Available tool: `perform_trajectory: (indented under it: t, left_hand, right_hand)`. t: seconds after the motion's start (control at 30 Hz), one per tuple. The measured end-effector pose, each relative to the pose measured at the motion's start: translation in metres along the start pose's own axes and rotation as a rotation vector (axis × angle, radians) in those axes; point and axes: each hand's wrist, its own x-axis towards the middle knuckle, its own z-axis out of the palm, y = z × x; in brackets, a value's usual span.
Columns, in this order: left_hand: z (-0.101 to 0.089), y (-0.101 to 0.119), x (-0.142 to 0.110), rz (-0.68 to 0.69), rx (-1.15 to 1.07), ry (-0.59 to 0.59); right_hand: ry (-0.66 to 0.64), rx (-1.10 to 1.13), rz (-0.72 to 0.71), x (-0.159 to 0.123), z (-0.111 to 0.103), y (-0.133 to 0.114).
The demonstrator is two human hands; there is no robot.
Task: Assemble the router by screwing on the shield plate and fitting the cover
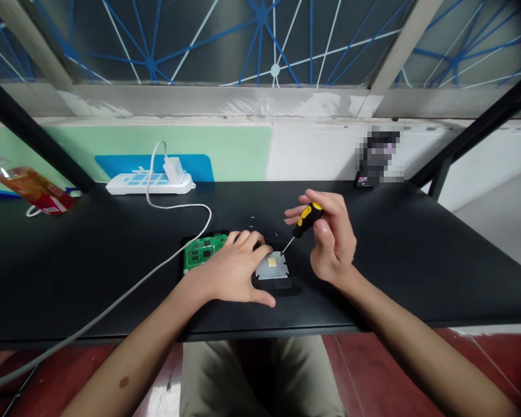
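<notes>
A yellow-and-black screwdriver point(309, 218) is held in my right hand point(335, 238), its shaft slanting down to the left. Its tip meets the upper right corner of a silver metal plate point(264, 271) that has a pale yellow square pad point(272, 262) on it. The plate sits on a black device housing point(282, 284). My left hand point(238, 267) lies across the housing with fingers spread, covering its left part. A green circuit board point(204, 252) shows beyond that hand, partly hidden by it. Tiny screws point(252, 218) lie on the table behind the housing.
A white cable point(173, 255) crosses the black table point(399, 260) from a charger point(173, 169) on a white power strip point(150, 184). A drink bottle point(37, 185) stands tilted at far left. A dark, partly blurred object point(375, 159) leans on the back wall.
</notes>
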Motion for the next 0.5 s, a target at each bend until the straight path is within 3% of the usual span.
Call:
perform_trajectory:
  t: [0.33, 0.5]
  left_hand:
    - [0.0002, -0.0006, -0.0001, 0.000, -0.009, -0.002]
    - [0.0014, -0.0011, 0.0000, 0.005, -0.007, 0.002]
  right_hand:
    - [-0.016, -0.072, 0.025, 0.0031, -0.0007, -0.0010]
    - [0.052, -0.221, -0.104, 0.0036, -0.0036, 0.0029]
